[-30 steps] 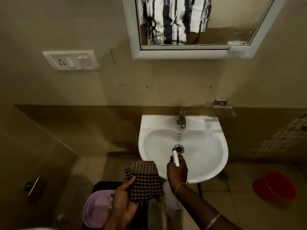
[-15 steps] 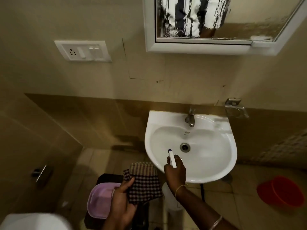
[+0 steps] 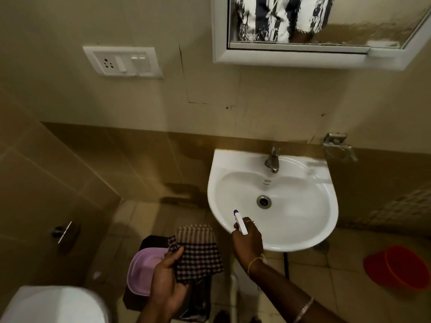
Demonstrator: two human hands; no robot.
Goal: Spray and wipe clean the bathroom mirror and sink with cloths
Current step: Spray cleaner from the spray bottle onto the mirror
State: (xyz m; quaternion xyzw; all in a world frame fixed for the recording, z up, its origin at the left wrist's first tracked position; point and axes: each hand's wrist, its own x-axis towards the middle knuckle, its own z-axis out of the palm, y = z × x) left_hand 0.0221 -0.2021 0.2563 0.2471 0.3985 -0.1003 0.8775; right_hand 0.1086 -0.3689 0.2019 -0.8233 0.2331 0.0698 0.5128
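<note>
A white wall-hung sink (image 3: pixel 310 231) with a metal tap (image 3: pixel 272 162) and a drain (image 3: pixel 263 201) sits at centre right. Above it hangs a white-framed mirror (image 3: pixel 326 29), streaked and wet. My right hand (image 3: pixel 248 243) is closed around a white spray bottle (image 3: pixel 240 222); its blue-tipped nozzle is over the sink's front left rim and points into the basin. My left hand (image 3: pixel 165 278) holds a folded dark checked cloth (image 3: pixel 198 250) to the left of the sink, below rim height.
A switch and socket plate (image 3: pixel 123 61) is on the wall at left. A metal soap holder (image 3: pixel 338 148) sits right of the tap. On the floor are a red bucket (image 3: pixel 398 266) and a purple basin (image 3: pixel 143 271) on a dark stool. A white toilet (image 3: pixel 51 304) is at bottom left.
The view has shifted, so the sink and mirror sit further right in frame. The spray nozzle has moved from over the drain back toward the front left rim. Both hands keep their hold.
</note>
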